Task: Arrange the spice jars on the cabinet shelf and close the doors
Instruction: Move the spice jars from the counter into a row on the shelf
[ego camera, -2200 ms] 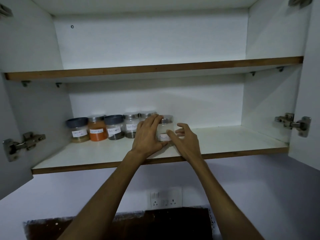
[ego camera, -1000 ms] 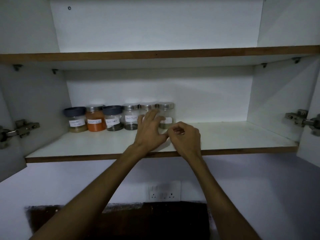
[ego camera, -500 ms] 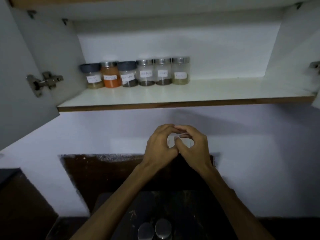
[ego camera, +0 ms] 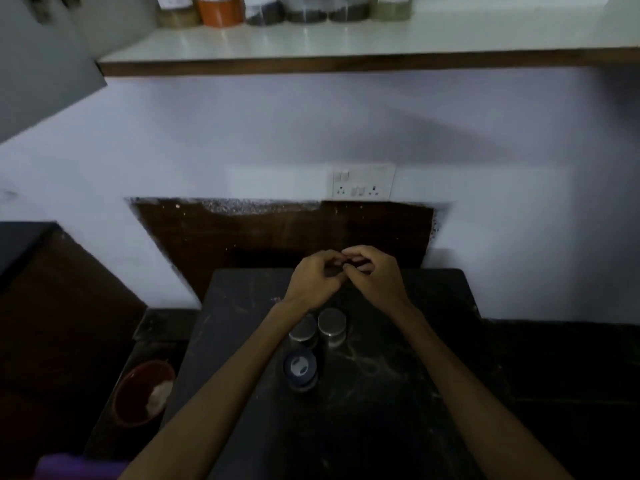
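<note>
Both hands (ego camera: 346, 277) curled, empty grip; 3 lidded jars (ego camera: 317, 336) below, prob. unshelved.

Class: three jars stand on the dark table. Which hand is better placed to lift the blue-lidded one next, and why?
Probably the left hand. Its forearm passes right beside the blue-lidded jar, while the right hand and forearm lie farther off. Both hands are empty.

Both hands have left the shelf (ego camera: 346, 43) and dropped: the left hand (ego camera: 317, 280) and right hand (ego camera: 375, 277) now meet, fingers curled, above the desk (ego camera: 381, 393).
</note>
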